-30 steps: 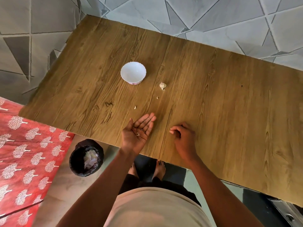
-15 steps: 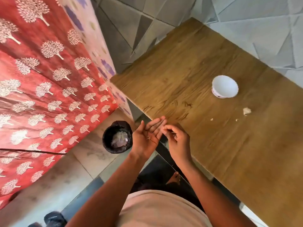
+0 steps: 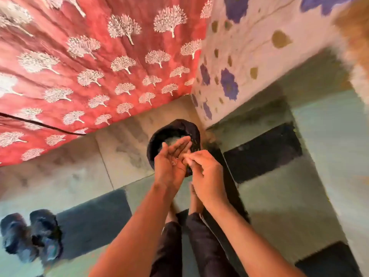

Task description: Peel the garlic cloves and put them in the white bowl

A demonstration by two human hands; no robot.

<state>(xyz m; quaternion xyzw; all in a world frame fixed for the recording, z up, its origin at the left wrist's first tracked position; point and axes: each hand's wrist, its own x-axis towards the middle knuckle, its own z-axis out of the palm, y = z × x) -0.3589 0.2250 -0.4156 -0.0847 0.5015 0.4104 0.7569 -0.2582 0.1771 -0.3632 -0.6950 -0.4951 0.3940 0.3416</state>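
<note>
My left hand (image 3: 171, 164) is held flat, palm up, over a black bin (image 3: 173, 127) on the floor. A few small bits of garlic peel (image 3: 174, 162) lie on the palm. My right hand (image 3: 205, 172) is beside it with curled fingers, and its fingertips touch the edge of the left palm. Motion blur hides whether those fingertips pinch anything. Neither the white bowl nor the garlic is in view.
A red cloth with white tree prints (image 3: 89, 66) hangs at the left, and a white cloth with purple flowers (image 3: 239, 56) at the upper right. Dark footwear (image 3: 32, 234) sits on the tiled floor at the lower left. A blurred brown table corner (image 3: 355, 27) shows at the top right.
The view has swung left and down, from the table to the floor. Both hands have moved off the table edge to above the bin, the right hand closing on the left palm.
</note>
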